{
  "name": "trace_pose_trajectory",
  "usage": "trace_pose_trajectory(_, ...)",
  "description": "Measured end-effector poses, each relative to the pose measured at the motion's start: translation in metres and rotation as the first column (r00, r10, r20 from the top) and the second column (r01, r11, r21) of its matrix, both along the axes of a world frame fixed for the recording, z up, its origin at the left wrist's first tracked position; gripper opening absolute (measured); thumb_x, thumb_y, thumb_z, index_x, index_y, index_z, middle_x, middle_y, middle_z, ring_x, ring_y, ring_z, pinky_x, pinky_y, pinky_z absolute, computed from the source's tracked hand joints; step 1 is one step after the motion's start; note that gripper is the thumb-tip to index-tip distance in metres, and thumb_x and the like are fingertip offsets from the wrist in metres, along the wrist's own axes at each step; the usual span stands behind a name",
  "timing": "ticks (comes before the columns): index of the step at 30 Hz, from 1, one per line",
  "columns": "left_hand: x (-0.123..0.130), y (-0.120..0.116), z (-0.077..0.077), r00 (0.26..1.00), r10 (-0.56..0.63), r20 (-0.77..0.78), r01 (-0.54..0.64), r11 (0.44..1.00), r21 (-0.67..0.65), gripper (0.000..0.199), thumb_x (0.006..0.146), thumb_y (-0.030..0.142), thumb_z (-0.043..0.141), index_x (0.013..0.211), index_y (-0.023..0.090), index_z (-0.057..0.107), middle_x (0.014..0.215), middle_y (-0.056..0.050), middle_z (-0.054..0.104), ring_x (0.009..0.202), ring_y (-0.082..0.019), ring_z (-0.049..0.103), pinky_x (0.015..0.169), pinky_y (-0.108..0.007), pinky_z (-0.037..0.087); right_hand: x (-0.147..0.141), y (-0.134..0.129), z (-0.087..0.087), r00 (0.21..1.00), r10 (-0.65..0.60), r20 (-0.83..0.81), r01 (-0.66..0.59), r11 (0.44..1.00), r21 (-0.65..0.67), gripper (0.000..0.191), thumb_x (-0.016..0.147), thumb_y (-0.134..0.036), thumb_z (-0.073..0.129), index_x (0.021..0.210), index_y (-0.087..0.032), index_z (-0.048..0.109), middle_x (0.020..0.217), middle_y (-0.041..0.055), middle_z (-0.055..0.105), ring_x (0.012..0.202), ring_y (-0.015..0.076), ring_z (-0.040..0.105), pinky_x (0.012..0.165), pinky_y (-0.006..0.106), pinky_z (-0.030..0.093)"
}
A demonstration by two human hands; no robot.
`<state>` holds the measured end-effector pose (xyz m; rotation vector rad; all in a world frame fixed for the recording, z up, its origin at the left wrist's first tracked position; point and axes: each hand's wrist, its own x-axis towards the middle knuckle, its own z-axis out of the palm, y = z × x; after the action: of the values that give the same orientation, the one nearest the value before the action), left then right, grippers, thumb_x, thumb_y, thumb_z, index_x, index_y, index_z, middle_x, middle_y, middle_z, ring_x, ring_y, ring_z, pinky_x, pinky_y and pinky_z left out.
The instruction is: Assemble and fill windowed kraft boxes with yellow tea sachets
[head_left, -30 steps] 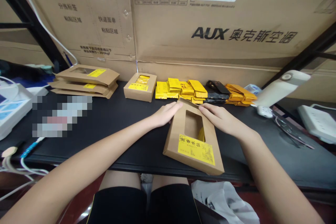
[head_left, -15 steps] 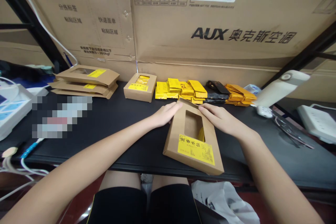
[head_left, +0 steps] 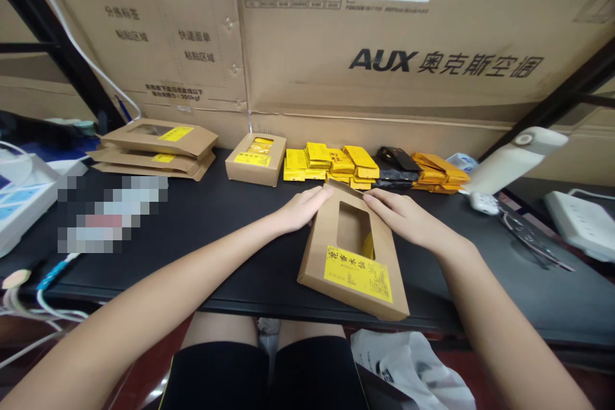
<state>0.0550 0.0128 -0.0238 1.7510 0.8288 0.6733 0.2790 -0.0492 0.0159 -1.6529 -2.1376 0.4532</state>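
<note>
A brown windowed box [head_left: 314, 256] with a yellow label lies tilted near the table's front edge, and something yellow shows through its window. My left hand [head_left: 303, 208] grips its far left corner, fingers partly hidden behind the side. At the far right corner my right hand [head_left: 391, 213] holds the same box, thumb on the top face. The far end flap stands slightly raised between both hands. Just behind are yellow packets [head_left: 340, 161], black packets [head_left: 398, 163] and orange packets [head_left: 439, 173]. A smaller windowed box [head_left: 252, 173] sits left of the packets.
Several flatter brown boxes [head_left: 158, 138] are stacked at the back left. A white bottle [head_left: 514, 160], glasses [head_left: 533, 240] and a white power strip [head_left: 583, 224] lie on the right. Large cartons [head_left: 298, 45] stand behind the black table [head_left: 230, 256]. Cables hang at the left.
</note>
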Motion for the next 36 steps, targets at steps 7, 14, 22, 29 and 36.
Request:
trace_pose_trajectory(7,-0.0003,0.0009,-0.0012,1.000,0.000,0.005,0.000,1.000,-0.001,0.054,0.092,0.057,0.036,0.120,0.018,0.060,0.117,-0.009,0.068,0.112,-0.026,0.059,0.097,-0.036,0.045,-0.0005,-0.0008,0.0006,1.000,0.003,0.005,-0.003,1.000,-0.002,0.043,0.097,-0.051,0.035,0.107,-0.020,0.064,0.115,0.0087,0.070,0.103,0.0285,0.064,0.087,0.038,0.048)
trace_pose_trajectory(14,-0.0010,0.0009,-0.0008,1.000,-0.013,0.000,0.013,1.000,0.001,0.054,0.092,0.057,0.035,0.118,0.018,0.060,0.117,-0.009,0.068,0.114,-0.027,0.059,0.097,-0.037,0.045,0.0010,-0.0013,-0.0002,0.999,0.017,0.028,-0.017,1.000,-0.001,0.042,0.097,-0.050,0.034,0.108,-0.021,0.063,0.113,0.0080,0.070,0.101,0.0279,0.065,0.087,0.038,0.048)
trace_pose_trajectory(22,-0.0012,0.0001,0.0002,1.000,-0.014,-0.009,0.014,1.000,0.005,0.054,0.092,0.057,0.035,0.116,0.017,0.061,0.114,-0.009,0.069,0.113,-0.027,0.059,0.097,-0.037,0.045,0.0003,-0.0033,0.0021,0.999,0.027,0.037,-0.027,1.000,0.000,0.042,0.097,-0.048,0.034,0.108,-0.020,0.063,0.110,0.0089,0.071,0.096,0.0275,0.066,0.082,0.037,0.049)
trace_pose_trajectory(29,-0.0013,-0.0011,0.0007,1.000,-0.008,-0.014,0.008,1.000,0.009,0.053,0.092,0.057,0.036,0.116,0.017,0.062,0.113,-0.009,0.070,0.112,-0.027,0.059,0.096,-0.037,0.045,-0.0011,-0.0063,0.0036,0.999,0.038,0.035,-0.037,0.999,-0.013,0.042,0.097,-0.048,0.033,0.104,-0.021,0.064,0.107,0.0089,0.071,0.091,0.0264,0.066,0.079,0.037,0.049)
trace_pose_trajectory(36,-0.0018,-0.0017,0.0007,0.999,-0.025,-0.033,0.026,0.999,0.021,0.053,0.092,0.057,0.035,0.110,0.017,0.065,0.106,-0.008,0.071,0.109,-0.027,0.060,0.095,-0.038,0.046,-0.0012,-0.0065,0.0037,0.998,0.029,0.049,-0.028,1.000,-0.010,0.042,0.097,-0.049,0.033,0.103,-0.020,0.064,0.105,0.0098,0.072,0.088,0.0265,0.067,0.077,0.038,0.049)
